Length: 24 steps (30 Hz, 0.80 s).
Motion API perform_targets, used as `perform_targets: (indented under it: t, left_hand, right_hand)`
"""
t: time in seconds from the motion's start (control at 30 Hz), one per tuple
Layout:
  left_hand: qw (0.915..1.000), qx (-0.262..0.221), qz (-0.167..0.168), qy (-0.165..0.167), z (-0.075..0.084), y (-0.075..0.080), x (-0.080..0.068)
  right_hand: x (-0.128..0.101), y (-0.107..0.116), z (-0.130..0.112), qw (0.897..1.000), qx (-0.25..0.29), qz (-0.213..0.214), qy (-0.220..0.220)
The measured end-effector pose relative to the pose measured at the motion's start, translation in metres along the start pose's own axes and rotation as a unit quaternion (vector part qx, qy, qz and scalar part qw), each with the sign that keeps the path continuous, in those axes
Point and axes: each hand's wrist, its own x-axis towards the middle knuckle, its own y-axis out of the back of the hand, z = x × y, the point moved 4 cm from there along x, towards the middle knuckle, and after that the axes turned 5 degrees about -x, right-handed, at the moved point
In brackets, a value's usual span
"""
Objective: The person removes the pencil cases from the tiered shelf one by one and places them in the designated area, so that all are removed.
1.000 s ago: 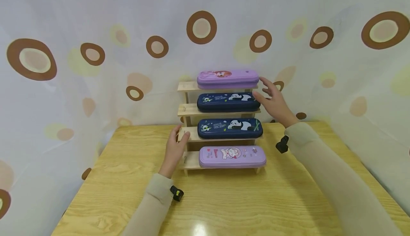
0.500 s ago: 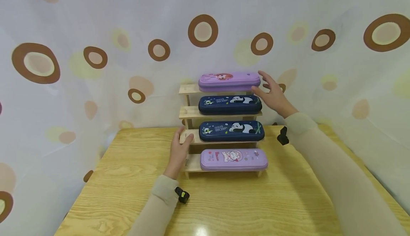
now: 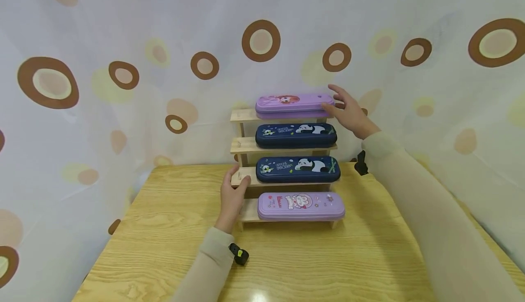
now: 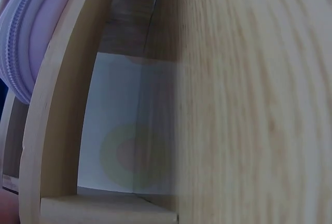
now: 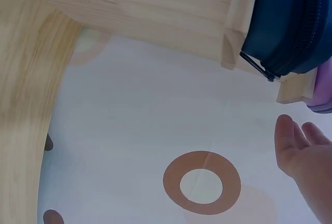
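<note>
A stepped wooden rack stands at the back of the table, one pencil case on each step. From the top: a purple case, a navy panda case, a second navy panda case and a purple cartoon case. My left hand grips the left end of the third step, thumb on its front edge. My right hand is at the right end of the top purple case with its fingers spread. In the right wrist view, fingertips show below the navy case.
The wooden table stretches in front of the rack. A white curtain with brown rings hangs close behind and on both sides. The left wrist view shows only the rack's side and a purple case's zip.
My right hand has risen from beside the second-step navy case to the right end of the top purple case. The left hand stays on the rack's left end.
</note>
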Motion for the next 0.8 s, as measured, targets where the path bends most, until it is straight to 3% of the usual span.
perform_targets:
  t: [0.23, 0.47, 0.8]
  left_hand:
    - [0.9996, -0.025, 0.002, 0.010, -0.002, 0.001, 0.000]
    - [0.9974, -0.052, -0.030, 0.041, -0.004, 0.003, 0.002]
    - [0.9967, -0.037, -0.051, 0.051, -0.006, 0.003, 0.003]
  right_hand:
    - [0.007, -0.004, -0.002, 1.000, 0.023, -0.012, -0.003]
    - [0.016, -0.012, 0.001, 0.999, -0.021, -0.030, -0.001]
    - [0.016, -0.017, 0.007, 0.999, -0.043, -0.012, 0.007]
